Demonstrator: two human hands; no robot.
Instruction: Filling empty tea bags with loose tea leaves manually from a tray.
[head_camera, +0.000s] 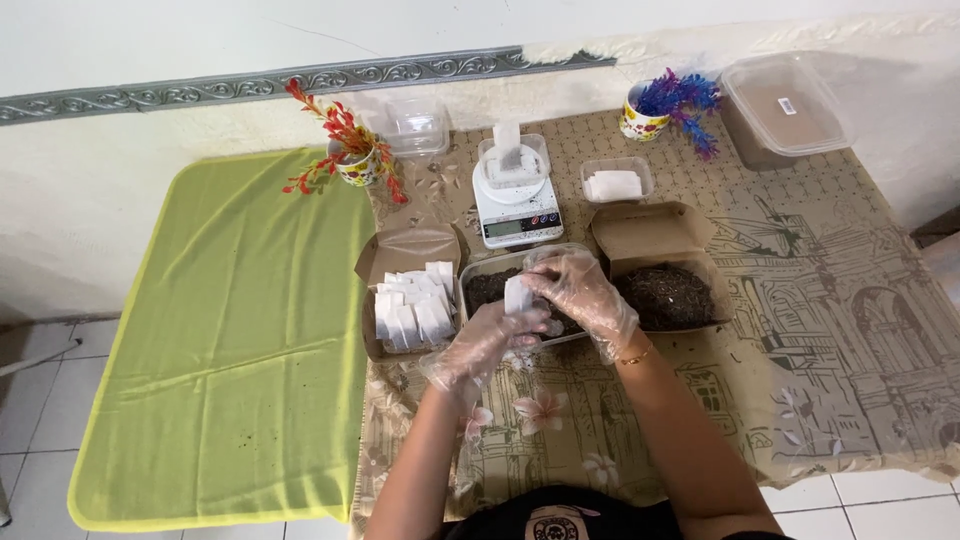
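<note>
— What have the hands got hold of?

— A small white paper sachet, held between both. The left hand pinches it from below and the right hand closes on its upper edge from the side. Both wear thin clear plastic gloves. The sachet sits just above the clear tray of dark loose material, which stands between two cardboard boxes on the table.

— How would you expect the sachet to handle?

— Very light and soft, I'd judge; thin paper that creases or tears if squeezed hard. The gloves look slick, so a grip at the edges with fingertips seems safer than a flat palm hold. If the mouth is open, it needs keeping upright, though I can't tell from this view whether it is open or sealed.

— And around it?

— The left box holds a batch of similar white sachets standing in rows. The right box holds more of the dark material. Behind the tray is a small digital scale with a container on top, and beside that a little tub of white pieces.
</note>
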